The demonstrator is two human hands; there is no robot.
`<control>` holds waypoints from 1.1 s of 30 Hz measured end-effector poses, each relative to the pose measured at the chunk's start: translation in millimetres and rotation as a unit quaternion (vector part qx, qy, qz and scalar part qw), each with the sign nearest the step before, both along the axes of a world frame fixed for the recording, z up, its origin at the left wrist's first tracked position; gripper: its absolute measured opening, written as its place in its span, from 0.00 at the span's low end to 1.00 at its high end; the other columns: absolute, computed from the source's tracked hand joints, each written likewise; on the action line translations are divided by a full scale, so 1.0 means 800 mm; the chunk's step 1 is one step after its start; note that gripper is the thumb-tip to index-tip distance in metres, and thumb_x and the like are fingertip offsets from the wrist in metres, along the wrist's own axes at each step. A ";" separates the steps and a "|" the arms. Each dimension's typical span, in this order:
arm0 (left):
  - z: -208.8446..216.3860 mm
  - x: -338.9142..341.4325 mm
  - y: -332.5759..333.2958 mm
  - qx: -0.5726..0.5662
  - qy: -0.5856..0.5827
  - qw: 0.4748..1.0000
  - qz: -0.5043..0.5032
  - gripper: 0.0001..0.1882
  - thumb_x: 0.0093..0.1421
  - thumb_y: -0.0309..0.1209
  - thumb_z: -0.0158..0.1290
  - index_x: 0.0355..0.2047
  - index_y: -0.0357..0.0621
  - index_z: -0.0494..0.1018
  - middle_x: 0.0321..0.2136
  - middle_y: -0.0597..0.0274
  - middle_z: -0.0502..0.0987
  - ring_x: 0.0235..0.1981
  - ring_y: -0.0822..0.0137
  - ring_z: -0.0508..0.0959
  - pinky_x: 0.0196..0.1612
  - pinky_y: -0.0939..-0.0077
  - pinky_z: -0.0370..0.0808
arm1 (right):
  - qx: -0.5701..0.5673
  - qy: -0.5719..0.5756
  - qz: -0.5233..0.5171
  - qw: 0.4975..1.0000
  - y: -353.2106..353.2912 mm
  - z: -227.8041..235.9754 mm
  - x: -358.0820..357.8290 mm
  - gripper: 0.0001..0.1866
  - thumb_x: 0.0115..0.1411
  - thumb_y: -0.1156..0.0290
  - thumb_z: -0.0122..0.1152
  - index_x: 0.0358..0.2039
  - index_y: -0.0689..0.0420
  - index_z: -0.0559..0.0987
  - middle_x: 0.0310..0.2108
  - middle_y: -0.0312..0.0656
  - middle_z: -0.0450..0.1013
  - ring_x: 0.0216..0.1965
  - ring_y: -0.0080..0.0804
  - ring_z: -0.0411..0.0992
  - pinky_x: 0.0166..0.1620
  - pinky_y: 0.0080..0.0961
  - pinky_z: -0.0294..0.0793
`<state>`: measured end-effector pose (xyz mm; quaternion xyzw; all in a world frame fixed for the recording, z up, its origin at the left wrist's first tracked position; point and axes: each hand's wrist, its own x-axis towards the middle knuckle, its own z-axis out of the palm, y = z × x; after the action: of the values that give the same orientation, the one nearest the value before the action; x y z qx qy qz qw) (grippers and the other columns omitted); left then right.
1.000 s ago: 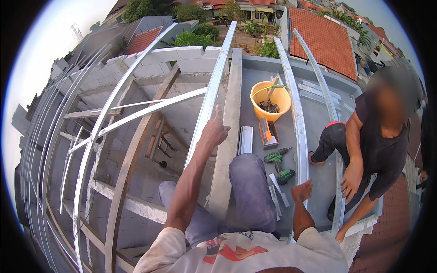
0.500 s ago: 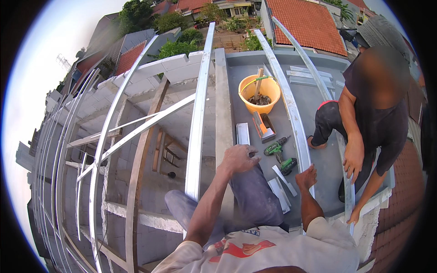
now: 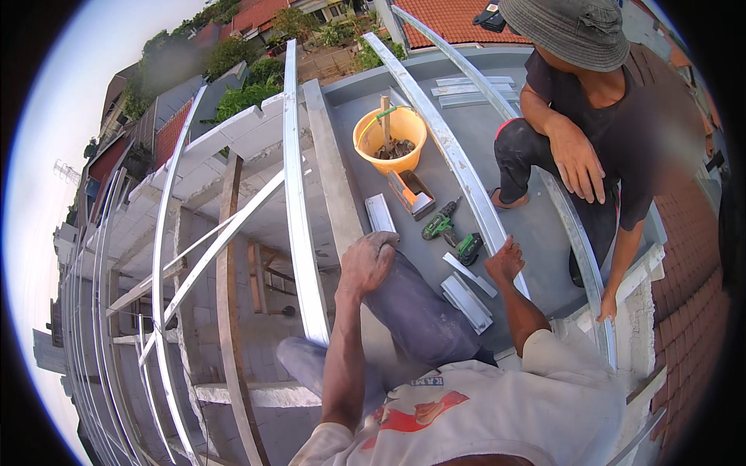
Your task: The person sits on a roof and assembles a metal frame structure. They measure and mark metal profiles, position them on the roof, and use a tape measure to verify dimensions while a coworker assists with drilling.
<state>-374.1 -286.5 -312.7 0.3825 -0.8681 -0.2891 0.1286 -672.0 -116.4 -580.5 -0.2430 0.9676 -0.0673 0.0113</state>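
My left hand (image 3: 369,260) rests on my bent knee, its fingers draped over the grey trousers and holding nothing. My right hand (image 3: 507,260) is closed at the near part of a long silver metal channel (image 3: 454,151); the fingertips are partly hidden. A green cordless drill (image 3: 441,222) lies on the grey floor left of that channel, and another green and black tool part (image 3: 468,247) is beside it. Short metal offcuts (image 3: 466,303) lie near my knee. Beyond them are an open orange-and-grey box (image 3: 412,194) and a yellow bucket (image 3: 390,140) with rubble and a wooden stick.
A co-worker in a hat (image 3: 571,31) crouches at the right, one hand (image 3: 608,305) on another metal channel (image 3: 571,217). To my left, metal rafters (image 3: 294,194) and a wooden beam (image 3: 231,311) span an open drop. A concrete wall top (image 3: 334,163) runs beside my leg.
My view has turned, so the scene sits further left. My left hand has settled lower onto my knee. The co-worker's upper hand has lifted off the channel; the lower one stays there.
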 end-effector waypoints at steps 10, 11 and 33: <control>-0.002 0.008 0.027 -0.070 0.064 0.993 0.065 0.16 0.68 0.34 0.48 0.48 0.42 0.81 0.47 0.52 0.83 0.51 0.48 0.80 0.57 0.55 0.74 | 0.000 -0.013 0.002 1.000 0.002 0.000 -0.001 0.48 0.51 0.65 0.68 0.71 0.56 0.57 0.55 0.50 0.67 0.57 0.51 0.71 0.55 0.53 0.74; -0.006 0.010 0.029 -0.087 0.081 0.991 0.067 0.16 0.68 0.34 0.49 0.49 0.42 0.81 0.48 0.53 0.83 0.51 0.49 0.80 0.58 0.55 0.74 | 0.001 -0.008 0.004 1.000 0.001 -0.001 -0.001 0.47 0.51 0.65 0.68 0.70 0.56 0.57 0.55 0.50 0.67 0.57 0.50 0.72 0.54 0.53 0.74; -0.106 0.098 0.106 -0.047 0.228 0.965 0.117 0.37 0.72 0.46 0.50 0.74 0.38 0.57 0.74 0.40 0.56 0.75 0.38 0.55 0.76 0.46 0.49 | 0.008 0.000 -0.009 1.000 -0.002 0.006 0.001 0.48 0.48 0.62 0.70 0.69 0.54 0.60 0.56 0.49 0.69 0.57 0.49 0.73 0.55 0.51 0.75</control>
<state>-296.1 -201.8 -397.4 0.3984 -0.7777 -0.3104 0.3743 -671.1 -118.4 -575.6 -0.2345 0.9702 -0.0600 0.0123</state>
